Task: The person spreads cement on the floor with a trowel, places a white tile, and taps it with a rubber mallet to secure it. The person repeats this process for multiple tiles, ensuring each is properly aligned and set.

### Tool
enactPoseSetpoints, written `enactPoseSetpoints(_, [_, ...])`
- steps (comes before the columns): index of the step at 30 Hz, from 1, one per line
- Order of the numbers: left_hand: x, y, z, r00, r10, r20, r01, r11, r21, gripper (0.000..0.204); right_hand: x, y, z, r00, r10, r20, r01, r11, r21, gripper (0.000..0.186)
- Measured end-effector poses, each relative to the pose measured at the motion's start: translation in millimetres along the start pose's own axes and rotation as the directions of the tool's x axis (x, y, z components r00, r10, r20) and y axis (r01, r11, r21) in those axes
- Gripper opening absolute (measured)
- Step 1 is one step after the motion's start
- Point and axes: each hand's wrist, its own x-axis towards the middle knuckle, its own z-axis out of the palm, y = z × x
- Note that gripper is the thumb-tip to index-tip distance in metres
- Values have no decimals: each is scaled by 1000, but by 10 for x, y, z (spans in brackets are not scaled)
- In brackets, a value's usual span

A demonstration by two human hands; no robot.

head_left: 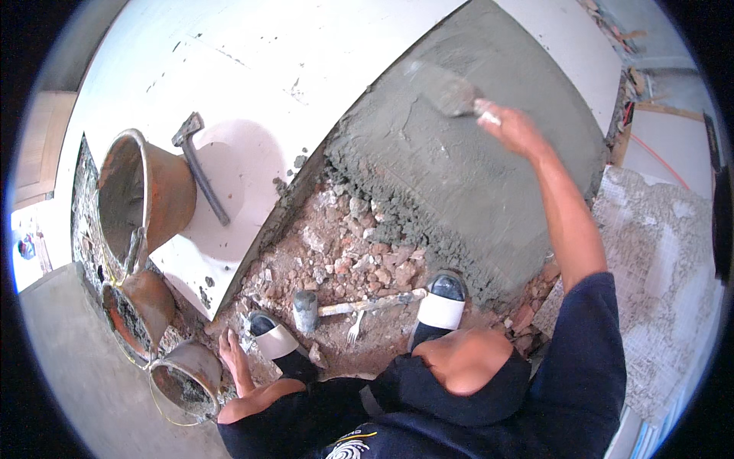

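My right hand (pixel 511 131) is closed around the handle of a trowel (pixel 453 93). The trowel's blade lies against the grey wet mortar (pixel 466 183), which is smooth around it and crumbly along the near edge. My left hand (pixel 233 356) is low on the left beside my foot, fingers stretched out and nothing visible in it. Closest to it is a small bucket (pixel 206 359) with grey mortar inside. Between my feet a mallet (pixel 367 303) with a wooden handle rests on the rubble, with a white fork (pixel 355 327) just below it.
Large white tiles (pixel 252 61) border the mortar on the left; a hammer-like tool (pixel 200 168) and a big bucket (pixel 172 191) stand on or beside them. Another bucket (pixel 157 294) is below. Broken rubble (pixel 329 245) lies before my feet. A rough, mortar-marked slab (pixel 650 252) is at right.
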Motion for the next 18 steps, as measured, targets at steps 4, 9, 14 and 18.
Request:
enactPoseSetpoints(4, [-50,-10,-9,999,48,-9,-46,984,174,40,240,428,-265,978,207,-34,-196,960,199,44])
enactPoseSetpoints(9, [2,51,58,1000,-12,-5,12,989,145,37,-689,583,-306,866,402,297,-482,830,280,44])
enactPoseSetpoints(14, [530,825,157,926,350,143,-377,887,267,34,-2112,172,-424,834,545,-85,-464,776,427,43])
enactPoseSetpoints(18, [1013,2052,479,773,542,331,-628,726,279,31,-2769,-111,-445,705,698,-124,-474,594,650,43])
